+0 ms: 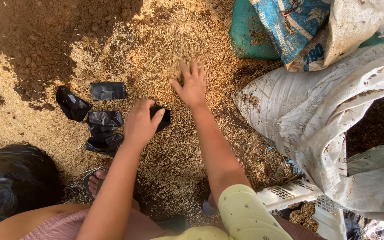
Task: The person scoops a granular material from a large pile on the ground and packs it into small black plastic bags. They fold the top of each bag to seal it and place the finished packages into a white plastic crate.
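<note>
Right now the small black plastic bag point(162, 118) sits low on the heap of rice husk point(165, 49), pinched at its rim by the left hand point(141, 123), whose grip is closed around the bag with the thumb on the near side. Just beyond it, the right hand point(191, 85) presses into the husk with fingers spread, palm down, holding nothing that I can make out. To the left of the held bag, more flat black bags point(105, 121) lie scattered on the husk, one folded square, one crumpled, a few stacked together. Farther left, bare brown soil point(36, 40) shows beside the husk. A bulging black sack point(14, 182) sits at the near left. On the right, a big white woven sack point(334, 120) lies open, with blue and teal sacks point(285, 26) behind it and a white plastic crate point(298, 200) at the person's side.
</note>
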